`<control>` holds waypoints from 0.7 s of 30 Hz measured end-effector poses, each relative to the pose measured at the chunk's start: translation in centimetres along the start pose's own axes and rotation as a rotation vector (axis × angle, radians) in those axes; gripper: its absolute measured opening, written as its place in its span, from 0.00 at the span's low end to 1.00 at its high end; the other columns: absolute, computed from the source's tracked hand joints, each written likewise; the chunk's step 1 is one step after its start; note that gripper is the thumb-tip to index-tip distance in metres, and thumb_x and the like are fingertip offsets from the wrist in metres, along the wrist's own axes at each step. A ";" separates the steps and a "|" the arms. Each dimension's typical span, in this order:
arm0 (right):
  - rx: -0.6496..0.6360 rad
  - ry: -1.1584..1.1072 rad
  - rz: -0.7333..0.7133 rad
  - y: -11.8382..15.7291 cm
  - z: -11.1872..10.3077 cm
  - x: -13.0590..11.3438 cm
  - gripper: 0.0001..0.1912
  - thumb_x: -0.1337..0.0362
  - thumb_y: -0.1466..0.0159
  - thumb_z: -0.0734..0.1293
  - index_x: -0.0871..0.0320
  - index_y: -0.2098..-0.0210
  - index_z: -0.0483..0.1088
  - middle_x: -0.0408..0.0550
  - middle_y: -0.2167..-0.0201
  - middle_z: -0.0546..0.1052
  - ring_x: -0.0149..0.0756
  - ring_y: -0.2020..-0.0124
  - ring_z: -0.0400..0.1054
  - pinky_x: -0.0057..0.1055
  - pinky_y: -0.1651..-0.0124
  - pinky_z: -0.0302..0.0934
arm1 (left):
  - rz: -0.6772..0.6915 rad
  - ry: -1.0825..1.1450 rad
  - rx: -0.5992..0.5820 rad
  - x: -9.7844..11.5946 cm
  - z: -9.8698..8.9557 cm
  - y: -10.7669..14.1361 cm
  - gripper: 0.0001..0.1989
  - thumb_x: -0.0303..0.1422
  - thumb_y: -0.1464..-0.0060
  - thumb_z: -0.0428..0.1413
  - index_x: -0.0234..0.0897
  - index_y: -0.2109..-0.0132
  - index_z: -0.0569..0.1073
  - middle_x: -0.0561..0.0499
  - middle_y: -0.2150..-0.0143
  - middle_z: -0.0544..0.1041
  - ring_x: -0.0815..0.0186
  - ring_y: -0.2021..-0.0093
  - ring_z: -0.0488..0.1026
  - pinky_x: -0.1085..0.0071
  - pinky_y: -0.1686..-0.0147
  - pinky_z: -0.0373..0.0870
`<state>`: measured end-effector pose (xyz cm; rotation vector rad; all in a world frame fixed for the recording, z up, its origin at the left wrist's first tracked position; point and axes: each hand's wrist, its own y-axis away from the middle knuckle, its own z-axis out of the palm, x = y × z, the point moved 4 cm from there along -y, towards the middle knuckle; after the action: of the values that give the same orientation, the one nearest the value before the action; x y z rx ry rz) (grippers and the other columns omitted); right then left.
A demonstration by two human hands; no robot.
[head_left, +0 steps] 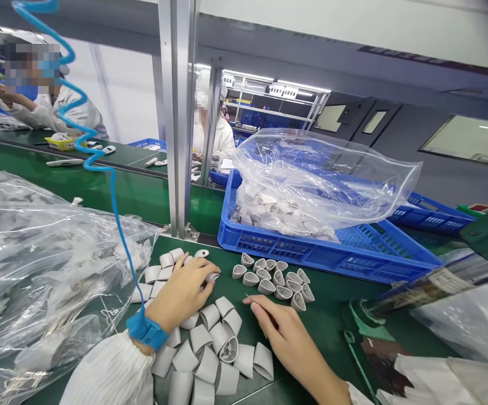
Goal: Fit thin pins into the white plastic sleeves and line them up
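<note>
My left hand (183, 289), wearing a blue wrist strap (147, 329) with a coiled blue cord, reaches over a group of grey plastic sleeves. Its fingers are bent, and one grey sleeve (212, 277) shows between thumb and fingertips. My right hand (284, 332) hovers to the right of the loose sleeves, thumb and forefinger pinched together; whatever is at the fingertips is too small to name. Below my left hand, several grey sleeves (208, 365) lie on their sides. Beyond my right fingertips, more sleeves (283, 293) stand on end, their hollow openings facing up.
A blue crate (265, 250) with a clear bag (332, 185) of parts stands behind. Large plastic bags (37, 281) cover the left side. A green-based metal press (366, 315) stands at right. A metal post (176, 112) rises ahead; co-workers sit beyond the green conveyor (138, 197).
</note>
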<state>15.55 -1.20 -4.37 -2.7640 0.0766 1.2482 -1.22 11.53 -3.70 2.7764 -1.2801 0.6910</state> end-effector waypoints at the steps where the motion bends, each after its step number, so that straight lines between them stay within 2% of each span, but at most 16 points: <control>1: -0.007 -0.025 0.000 -0.2 0.3 0.1 0.21 0.53 0.26 0.54 0.54 0.53 0.75 0.47 0.59 0.79 0.38 0.57 0.74 0.28 0.51 0.65 | -0.001 0.010 0.009 0.1 -0.3 0.0 0.13 0.27 0.38 0.53 0.41 0.49 0.74 0.49 0.49 0.78 0.55 0.45 0.72 0.39 0.36 0.49; 3: -0.002 -0.062 0.002 -0.2 0.6 0.4 0.21 0.53 0.26 0.53 0.55 0.56 0.75 0.46 0.60 0.78 0.36 0.59 0.73 0.26 0.54 0.63 | 0.015 0.055 0.057 0.5 -1.0 0.0 0.13 0.29 0.37 0.53 0.42 0.47 0.73 0.49 0.48 0.78 0.57 0.46 0.73 0.41 0.35 0.50; 6: 0.036 -0.058 0.015 0.2 0.5 1.2 0.23 0.52 0.26 0.53 0.57 0.67 0.70 0.43 0.73 0.73 0.32 0.71 0.68 0.24 0.64 0.60 | 0.093 0.229 0.074 1.9 -2.1 0.3 0.14 0.33 0.33 0.52 0.45 0.43 0.71 0.50 0.43 0.75 0.60 0.43 0.72 0.54 0.37 0.62; 9: 0.059 -0.047 0.000 0.7 0.3 1.7 0.24 0.52 0.27 0.54 0.58 0.76 0.59 0.39 0.81 0.60 0.28 0.79 0.55 0.25 0.74 0.50 | 0.161 0.404 -0.049 3.8 -1.9 0.7 0.15 0.36 0.33 0.52 0.47 0.41 0.71 0.51 0.42 0.75 0.62 0.42 0.72 0.64 0.42 0.69; 13: 0.105 -0.063 -0.060 1.3 0.0 1.4 0.23 0.56 0.28 0.55 0.57 0.78 0.47 0.38 0.82 0.49 0.27 0.81 0.46 0.26 0.77 0.43 | 0.146 0.425 -0.158 5.3 -0.4 1.2 0.17 0.37 0.38 0.59 0.48 0.43 0.74 0.52 0.42 0.76 0.60 0.40 0.71 0.61 0.39 0.67; 16: 0.111 -0.065 -0.096 1.5 0.0 1.0 0.21 0.61 0.30 0.55 0.57 0.78 0.45 0.37 0.82 0.46 0.26 0.81 0.44 0.26 0.77 0.42 | 0.191 0.439 -0.197 5.8 0.4 1.4 0.22 0.31 0.42 0.62 0.47 0.41 0.72 0.52 0.40 0.73 0.62 0.41 0.71 0.64 0.40 0.68; 19: 0.105 -0.083 -0.101 1.6 -0.1 0.8 0.20 0.64 0.32 0.55 0.57 0.78 0.44 0.37 0.82 0.46 0.26 0.81 0.42 0.26 0.79 0.39 | 0.223 0.464 -0.238 6.1 0.7 1.5 0.23 0.21 0.40 0.56 0.46 0.41 0.71 0.53 0.42 0.75 0.66 0.44 0.73 0.69 0.42 0.69; 21: 0.114 -0.088 -0.100 1.6 -0.2 0.8 0.19 0.65 0.32 0.56 0.57 0.78 0.44 0.37 0.82 0.45 0.26 0.81 0.42 0.27 0.79 0.38 | 0.218 0.459 -0.252 6.2 0.6 1.5 0.24 0.19 0.40 0.54 0.46 0.40 0.70 0.54 0.43 0.75 0.67 0.44 0.73 0.70 0.42 0.69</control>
<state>16.11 -2.77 -4.92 -2.5794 0.0019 1.2953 1.45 5.98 -2.08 2.1336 -1.4507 1.0219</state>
